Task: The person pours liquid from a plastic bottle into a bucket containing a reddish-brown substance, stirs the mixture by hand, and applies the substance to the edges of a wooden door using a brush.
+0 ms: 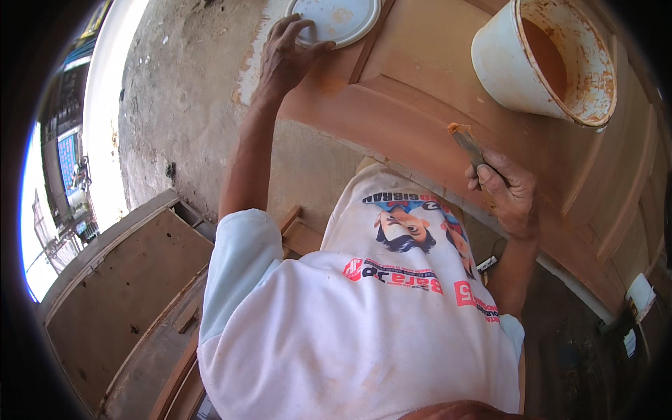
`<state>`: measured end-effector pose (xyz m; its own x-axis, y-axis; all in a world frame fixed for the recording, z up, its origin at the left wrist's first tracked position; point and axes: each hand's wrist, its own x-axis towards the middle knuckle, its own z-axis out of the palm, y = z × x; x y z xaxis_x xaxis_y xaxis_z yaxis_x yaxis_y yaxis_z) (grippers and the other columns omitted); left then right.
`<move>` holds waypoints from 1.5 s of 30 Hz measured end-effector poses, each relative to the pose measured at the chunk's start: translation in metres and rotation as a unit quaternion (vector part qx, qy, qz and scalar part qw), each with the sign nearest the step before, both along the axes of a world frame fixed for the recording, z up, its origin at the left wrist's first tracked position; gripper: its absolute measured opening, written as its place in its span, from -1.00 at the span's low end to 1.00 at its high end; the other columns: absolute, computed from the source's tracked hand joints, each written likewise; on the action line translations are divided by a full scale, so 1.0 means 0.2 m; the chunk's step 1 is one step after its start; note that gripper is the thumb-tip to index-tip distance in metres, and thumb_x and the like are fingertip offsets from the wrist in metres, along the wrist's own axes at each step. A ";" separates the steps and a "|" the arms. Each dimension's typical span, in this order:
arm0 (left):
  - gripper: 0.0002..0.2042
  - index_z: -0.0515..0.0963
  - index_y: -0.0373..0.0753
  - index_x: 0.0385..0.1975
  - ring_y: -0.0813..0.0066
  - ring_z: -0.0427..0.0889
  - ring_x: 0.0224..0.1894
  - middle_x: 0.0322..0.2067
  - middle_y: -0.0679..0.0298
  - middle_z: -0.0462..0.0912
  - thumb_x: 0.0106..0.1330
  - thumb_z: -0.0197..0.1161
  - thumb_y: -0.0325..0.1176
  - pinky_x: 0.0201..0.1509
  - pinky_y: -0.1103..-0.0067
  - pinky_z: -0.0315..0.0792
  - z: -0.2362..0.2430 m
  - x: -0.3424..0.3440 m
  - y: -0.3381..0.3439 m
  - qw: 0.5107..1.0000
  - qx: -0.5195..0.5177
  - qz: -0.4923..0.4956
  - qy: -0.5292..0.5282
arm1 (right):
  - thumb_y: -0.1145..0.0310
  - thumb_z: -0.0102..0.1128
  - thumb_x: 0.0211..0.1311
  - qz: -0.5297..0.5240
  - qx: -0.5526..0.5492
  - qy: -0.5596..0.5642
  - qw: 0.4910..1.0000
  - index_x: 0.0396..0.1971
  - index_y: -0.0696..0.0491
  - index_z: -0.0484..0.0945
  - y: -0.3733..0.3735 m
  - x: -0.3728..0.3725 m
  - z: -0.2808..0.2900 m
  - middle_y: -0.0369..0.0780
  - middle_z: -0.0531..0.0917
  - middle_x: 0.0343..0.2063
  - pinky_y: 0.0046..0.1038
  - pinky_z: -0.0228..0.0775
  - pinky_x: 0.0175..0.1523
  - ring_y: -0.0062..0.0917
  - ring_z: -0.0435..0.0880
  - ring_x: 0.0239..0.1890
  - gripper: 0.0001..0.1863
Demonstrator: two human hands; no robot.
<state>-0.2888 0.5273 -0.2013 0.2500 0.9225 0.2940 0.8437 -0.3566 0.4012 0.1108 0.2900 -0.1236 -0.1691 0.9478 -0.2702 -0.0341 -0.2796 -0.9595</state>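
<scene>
My left hand (288,50) reaches to the top of the view and grips the near left rim of a round white lid (343,19), which has faint brown smears. The lid overlaps the edge of a brown wooden panelled door (413,105). In my right hand (505,189), held above the door's near edge, is a small putty knife (467,145) with its blade pointing up and left. A dab of orange-brown putty sits on the blade's tip. A white bucket (500,66) stands on the door beyond my right hand, its inner wall smeared and brown paste inside.
Rough concrete floor (178,91) stretches to the left. A worn wooden panel with a frame (129,308) lies at lower left. Near my left elbow is a piece of wood (302,238). Dark clutter fills the lower right, with a white scrap (640,297) beside the door.
</scene>
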 end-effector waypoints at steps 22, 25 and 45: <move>-0.44 0.61 -0.28 0.13 -0.15 0.37 0.44 0.34 -0.09 0.49 0.13 0.63 -0.30 0.49 0.13 0.38 0.12 0.25 0.04 0.988 0.035 -0.050 -0.140 | 0.51 0.27 0.36 0.074 0.048 -0.328 0.940 0.16 0.08 0.72 0.32 -0.41 0.15 -0.08 0.71 -0.26 -0.34 0.52 -0.06 -0.30 0.71 -0.23 -0.62; -0.46 0.61 -0.28 0.12 -0.18 0.38 0.43 0.32 -0.08 0.51 0.13 0.62 -0.30 0.47 0.11 0.39 0.14 0.28 0.01 0.985 0.033 -0.054 -0.158 | 0.51 0.28 0.34 0.089 0.034 -0.367 0.925 0.14 0.04 0.74 0.33 -0.41 0.17 -0.09 0.71 -0.26 -0.31 0.53 -0.06 -0.26 0.71 -0.23 -0.62; -0.46 0.56 -0.28 0.14 -0.27 0.35 0.41 0.31 -0.14 0.45 0.19 0.58 -0.27 0.45 0.08 0.40 0.13 0.34 -0.01 0.986 0.021 -0.078 -0.147 | 0.46 0.26 0.41 0.093 0.027 -0.428 0.898 0.10 0.15 0.71 0.30 -0.44 0.21 0.03 0.75 -0.08 -0.19 0.55 0.05 -0.05 0.74 -0.05 -0.68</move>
<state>-0.2205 0.5257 -0.1745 0.2861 0.8649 0.4123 0.6274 -0.4944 0.6016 0.0221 0.3506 -0.0825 -0.0772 0.9406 -0.3305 0.7659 -0.1563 -0.6237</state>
